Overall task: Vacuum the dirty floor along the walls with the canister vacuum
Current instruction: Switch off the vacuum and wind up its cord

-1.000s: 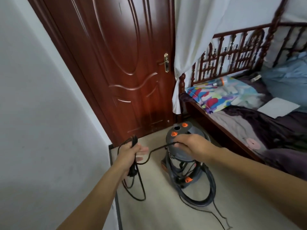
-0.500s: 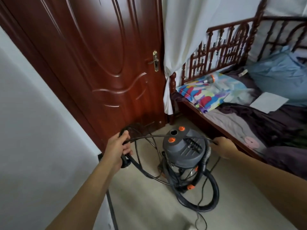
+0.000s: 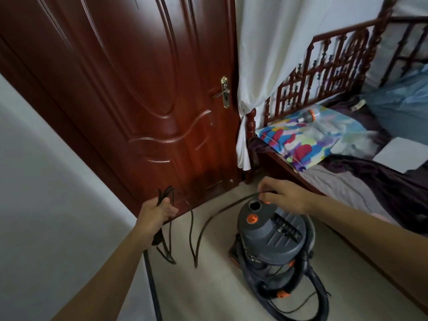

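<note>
A grey canister vacuum (image 3: 271, 237) with orange buttons stands on the beige floor (image 3: 208, 295), its dark ribbed hose (image 3: 317, 295) coiled round its base. My left hand (image 3: 156, 210) grips several gathered loops of the black power cord (image 3: 192, 239), which hang down to the floor. My right hand (image 3: 286, 198) hovers over the vacuum's top and pinches a stretch of the same cord between thumb and fingers.
A dark red wooden door (image 3: 143, 100) stands shut ahead. The white wall (image 3: 46, 205) runs along the left. A wooden bed (image 3: 347, 181) with bedding and a white curtain (image 3: 266, 66) fills the right side, close to the vacuum.
My right hand has come back from the vacuum's far side to above its top, drawing more cord. My left hand holds the loops slightly higher and further left.
</note>
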The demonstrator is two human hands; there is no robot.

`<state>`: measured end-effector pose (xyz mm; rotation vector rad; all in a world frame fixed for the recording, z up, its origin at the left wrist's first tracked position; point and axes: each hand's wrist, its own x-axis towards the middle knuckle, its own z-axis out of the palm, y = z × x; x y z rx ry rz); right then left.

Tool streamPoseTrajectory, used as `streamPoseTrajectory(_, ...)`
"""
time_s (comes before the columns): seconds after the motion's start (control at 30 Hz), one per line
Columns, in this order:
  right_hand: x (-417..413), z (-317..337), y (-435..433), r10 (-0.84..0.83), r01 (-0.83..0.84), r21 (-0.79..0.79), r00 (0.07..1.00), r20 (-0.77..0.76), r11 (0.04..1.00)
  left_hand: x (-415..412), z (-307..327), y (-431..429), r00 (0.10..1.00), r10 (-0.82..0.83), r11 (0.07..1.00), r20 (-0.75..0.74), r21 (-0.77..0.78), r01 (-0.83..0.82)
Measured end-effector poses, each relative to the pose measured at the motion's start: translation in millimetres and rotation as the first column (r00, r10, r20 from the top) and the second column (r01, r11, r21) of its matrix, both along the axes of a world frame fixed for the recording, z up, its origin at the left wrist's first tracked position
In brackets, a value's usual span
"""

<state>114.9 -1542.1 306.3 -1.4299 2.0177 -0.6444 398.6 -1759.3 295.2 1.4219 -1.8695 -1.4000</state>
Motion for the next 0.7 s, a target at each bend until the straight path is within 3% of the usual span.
streamPoseTrajectory(0.17,22,35,-53,0.127,-0.118,-0.113,0.989,0.076,0.987,-35,-1,-27,0.984,-0.025,0.984,-0.179,0.167,0.055)
streamPoseTrajectory(0.3,25,33,-94,-0.012,0.061,-0.255,0.982,0.190,0.965,-74,-1,-28,0.955,-0.175,0.922,-0.239,0.299,0.244)
streamPoseTrajectory(0.4,20,24,-118,-0.122,0.170,-0.291,0.977,0.176,0.941,-92,4,-36,0.895,-0.353,0.792,-0.274,0.422,0.441)
streamPoseTrajectory(0.5,7,2,-125,-0.205,0.194,-0.159,0.977,-0.055,0.968,-105,17,-68,0.800,-0.535,0.674,-0.271,0.433,0.598)
streamPoseTrajectory(0.57,-12,-24,-115,-0.329,0.339,0.000,0.913,-0.239,0.941,-115,33,-98,0.777,-0.542,0.657,-0.320,0.414,0.629)
streamPoseTrajectory(0.63,-31,-53,-82,-0.514,0.581,0.135,0.789,-0.337,0.803,-121,48,-128,0.759,-0.516,0.642,-0.398,0.407,0.650)
streamPoseTrajectory(0.7,-37,-82,-31,-0.651,0.730,0.270,0.682,-0.334,0.627,-124,58,-157,0.728,-0.499,0.619,-0.470,0.394,0.679)
